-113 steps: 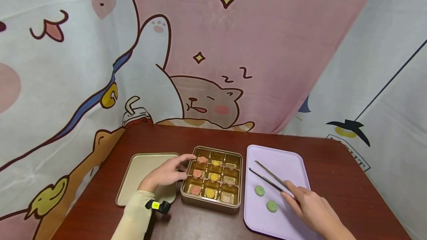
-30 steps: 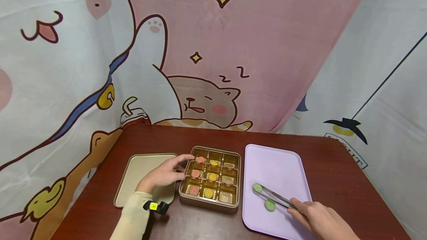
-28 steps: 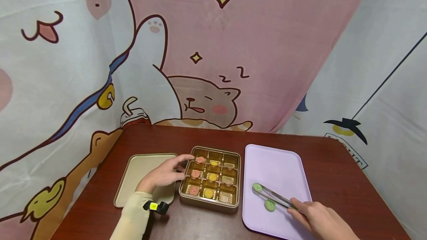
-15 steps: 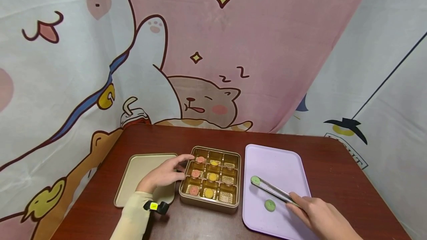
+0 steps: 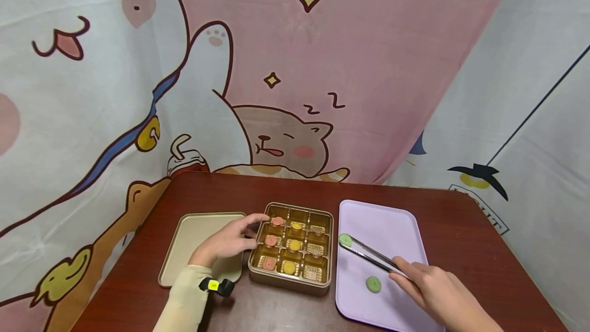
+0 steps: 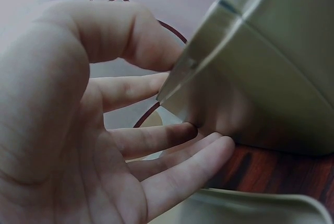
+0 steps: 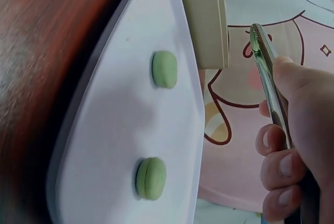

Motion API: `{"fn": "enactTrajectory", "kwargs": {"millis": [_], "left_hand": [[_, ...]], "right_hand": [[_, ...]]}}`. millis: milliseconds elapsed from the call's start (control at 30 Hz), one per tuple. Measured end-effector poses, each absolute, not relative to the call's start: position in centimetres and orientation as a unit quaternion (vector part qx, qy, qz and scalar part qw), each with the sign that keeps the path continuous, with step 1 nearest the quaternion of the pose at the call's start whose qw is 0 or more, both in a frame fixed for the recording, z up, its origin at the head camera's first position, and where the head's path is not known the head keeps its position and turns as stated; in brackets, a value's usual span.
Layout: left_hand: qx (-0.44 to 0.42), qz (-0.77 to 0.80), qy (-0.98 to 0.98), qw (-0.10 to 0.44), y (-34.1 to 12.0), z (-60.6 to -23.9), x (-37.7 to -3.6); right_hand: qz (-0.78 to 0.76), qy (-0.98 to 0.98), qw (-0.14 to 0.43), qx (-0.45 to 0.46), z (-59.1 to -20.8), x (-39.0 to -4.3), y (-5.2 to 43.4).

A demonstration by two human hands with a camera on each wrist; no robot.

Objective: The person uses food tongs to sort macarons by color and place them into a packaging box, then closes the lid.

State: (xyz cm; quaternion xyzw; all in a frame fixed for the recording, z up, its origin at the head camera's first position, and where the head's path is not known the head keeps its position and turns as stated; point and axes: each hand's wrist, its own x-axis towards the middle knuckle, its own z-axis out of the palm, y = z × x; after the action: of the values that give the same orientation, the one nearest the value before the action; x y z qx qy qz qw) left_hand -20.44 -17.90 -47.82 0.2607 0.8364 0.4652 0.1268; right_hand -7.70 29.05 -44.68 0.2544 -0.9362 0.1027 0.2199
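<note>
Right hand (image 5: 435, 293): fingers curled round metal tongs (image 5: 369, 255).
Loose green disc (image 5: 374, 284): flat on the lilac tray (image 5: 392, 219).
Tongs' tip: pinches a second green disc (image 5: 345, 240) (at the tray's left edge, beside the tin).
Left hand (image 5: 228, 242): fingers relaxed, touching the gold tin (image 5: 290, 283).
Lid (image 5: 189, 234): left of the tin.

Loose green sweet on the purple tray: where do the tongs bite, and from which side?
Across its rounded edge, from straight above. The green sweet lies flat on the purple tray, a low disc with bare tray all round, so the tongs in the right hand can likely straddle it.
</note>
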Motion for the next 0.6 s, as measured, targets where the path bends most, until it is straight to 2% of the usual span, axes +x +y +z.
{"fn": "enactTrajectory", "kwargs": {"millis": [100, 267, 467, 600], "left_hand": [[0.259, 0.467, 0.836, 0.129, -17.9, -47.8, -20.5], [0.260, 0.468, 0.834, 0.132, -17.9, -47.8, -20.5], [0.260, 0.472, 0.832, 0.134, -18.0, -47.8, -20.5], [0.259, 0.474, 0.830, 0.136, -18.0, -47.8, -20.5]], "right_hand": [[0.102, -0.930, 0.227, 0.271, -44.5, -7.8, 28.6], [0.108, -0.932, 0.205, 0.279, -44.6, -7.6, 27.5], [0.109, -0.919, 0.216, 0.312, -44.7, -7.7, 26.4], [0.122, -0.925, 0.183, 0.310, -44.7, -7.5, 25.7]]}}
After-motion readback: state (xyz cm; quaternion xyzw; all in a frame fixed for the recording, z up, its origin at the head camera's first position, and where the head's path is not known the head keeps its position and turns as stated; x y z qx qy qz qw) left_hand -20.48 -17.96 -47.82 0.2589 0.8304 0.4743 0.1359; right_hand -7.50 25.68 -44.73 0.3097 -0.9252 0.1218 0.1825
